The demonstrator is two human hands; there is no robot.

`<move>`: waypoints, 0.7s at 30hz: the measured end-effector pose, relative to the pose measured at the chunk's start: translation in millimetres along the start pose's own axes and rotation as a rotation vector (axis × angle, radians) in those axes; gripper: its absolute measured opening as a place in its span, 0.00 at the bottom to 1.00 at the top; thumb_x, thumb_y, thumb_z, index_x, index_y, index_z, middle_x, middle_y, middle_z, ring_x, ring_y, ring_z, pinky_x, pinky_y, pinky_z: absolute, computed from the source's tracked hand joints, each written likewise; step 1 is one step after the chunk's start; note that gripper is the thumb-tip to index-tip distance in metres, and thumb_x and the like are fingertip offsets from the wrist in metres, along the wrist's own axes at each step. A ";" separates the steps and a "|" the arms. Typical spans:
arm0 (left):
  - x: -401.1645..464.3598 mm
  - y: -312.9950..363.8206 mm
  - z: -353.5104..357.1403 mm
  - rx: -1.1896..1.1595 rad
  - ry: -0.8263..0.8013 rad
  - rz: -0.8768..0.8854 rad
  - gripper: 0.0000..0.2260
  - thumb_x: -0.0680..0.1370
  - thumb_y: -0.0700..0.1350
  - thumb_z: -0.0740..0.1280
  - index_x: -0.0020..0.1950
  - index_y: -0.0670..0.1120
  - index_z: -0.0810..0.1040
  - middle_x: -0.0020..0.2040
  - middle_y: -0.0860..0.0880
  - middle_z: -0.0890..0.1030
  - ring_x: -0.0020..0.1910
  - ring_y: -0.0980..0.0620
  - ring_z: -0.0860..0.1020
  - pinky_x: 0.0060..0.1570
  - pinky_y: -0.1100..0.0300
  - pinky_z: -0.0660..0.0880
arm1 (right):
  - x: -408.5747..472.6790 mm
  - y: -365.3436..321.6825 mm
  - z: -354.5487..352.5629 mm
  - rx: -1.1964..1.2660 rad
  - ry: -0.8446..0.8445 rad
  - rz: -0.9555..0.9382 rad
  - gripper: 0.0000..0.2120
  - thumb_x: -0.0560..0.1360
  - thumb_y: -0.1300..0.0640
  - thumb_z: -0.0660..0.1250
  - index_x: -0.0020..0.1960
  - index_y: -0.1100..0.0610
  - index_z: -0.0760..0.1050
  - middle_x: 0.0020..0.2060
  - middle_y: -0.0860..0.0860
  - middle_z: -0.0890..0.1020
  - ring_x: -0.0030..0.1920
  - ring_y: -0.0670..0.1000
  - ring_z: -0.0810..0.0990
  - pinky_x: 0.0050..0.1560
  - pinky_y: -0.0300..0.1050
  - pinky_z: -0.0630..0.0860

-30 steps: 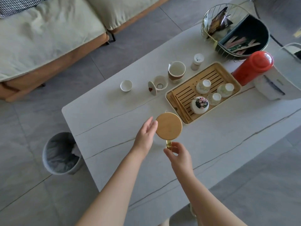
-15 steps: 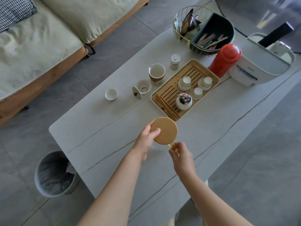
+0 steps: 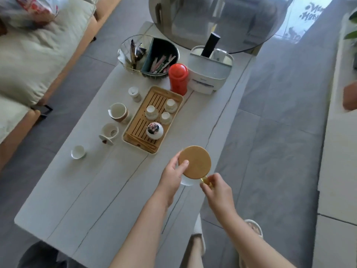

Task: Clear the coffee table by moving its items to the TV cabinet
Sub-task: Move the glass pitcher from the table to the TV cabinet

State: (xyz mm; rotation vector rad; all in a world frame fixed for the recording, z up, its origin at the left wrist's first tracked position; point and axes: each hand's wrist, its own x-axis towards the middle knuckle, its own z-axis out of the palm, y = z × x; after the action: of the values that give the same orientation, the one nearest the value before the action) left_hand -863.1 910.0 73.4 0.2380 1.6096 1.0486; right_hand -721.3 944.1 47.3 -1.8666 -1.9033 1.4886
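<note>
A glass jug with a round wooden lid [image 3: 195, 162] hangs just above the right edge of the white coffee table [image 3: 92, 186]. My left hand [image 3: 172, 174] grips the jug's side, thumb on the lid. My right hand [image 3: 216, 187] pinches its gold handle [image 3: 204, 179]. On the table stand a bamboo tea tray [image 3: 139, 122] with three small cups and a painted teapot [image 3: 154, 130], a pitcher cup [image 3: 118, 112], a strainer cup [image 3: 110, 131], a small white cup [image 3: 78, 151], a little lidded jar [image 3: 134, 93], a red thermos [image 3: 178, 79], a wire basket [image 3: 148, 55] and a white appliance [image 3: 209, 72].
A sofa [image 3: 34, 55] runs along the left. A round glass table [image 3: 212, 20] stands beyond the coffee table's far end. A pale cabinet surface [image 3: 340, 151] lies on the right across grey floor. A bin [image 3: 38, 256] sits at the bottom left. My slippered feet [image 3: 199, 235] are below.
The jug has come up off the table and moved right toward its edge in both hands. The view has swung right, bringing the glass table and the cabinet surface into sight.
</note>
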 end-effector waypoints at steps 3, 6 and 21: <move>-0.2 6.0 52.4 0.037 -0.089 -0.004 0.19 0.80 0.46 0.61 0.72 0.52 0.66 0.63 0.53 0.76 0.62 0.56 0.73 0.61 0.59 0.66 | -0.1 22.4 -45.5 0.046 0.099 0.012 0.05 0.73 0.61 0.68 0.44 0.58 0.72 0.37 0.50 0.79 0.40 0.53 0.76 0.36 0.42 0.68; -0.5 6.8 110.9 0.055 -0.160 -0.018 0.16 0.79 0.46 0.62 0.67 0.55 0.69 0.54 0.62 0.78 0.52 0.67 0.76 0.51 0.67 0.71 | 1.0 53.2 -94.2 0.074 0.200 0.026 0.03 0.73 0.63 0.67 0.45 0.59 0.73 0.37 0.50 0.78 0.39 0.53 0.75 0.36 0.39 0.64; -112.5 -83.5 415.4 0.271 -0.454 -0.012 0.15 0.78 0.45 0.65 0.62 0.59 0.73 0.46 0.65 0.82 0.44 0.72 0.78 0.46 0.65 0.70 | -108.6 286.6 -315.6 0.174 0.542 0.162 0.05 0.74 0.59 0.68 0.50 0.56 0.77 0.41 0.49 0.80 0.43 0.50 0.78 0.38 0.37 0.67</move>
State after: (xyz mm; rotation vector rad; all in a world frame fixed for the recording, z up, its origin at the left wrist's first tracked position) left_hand -434.3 995.1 107.1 0.6033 1.3282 0.6995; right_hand -283.3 968.1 81.3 -2.1001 -1.3637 0.9937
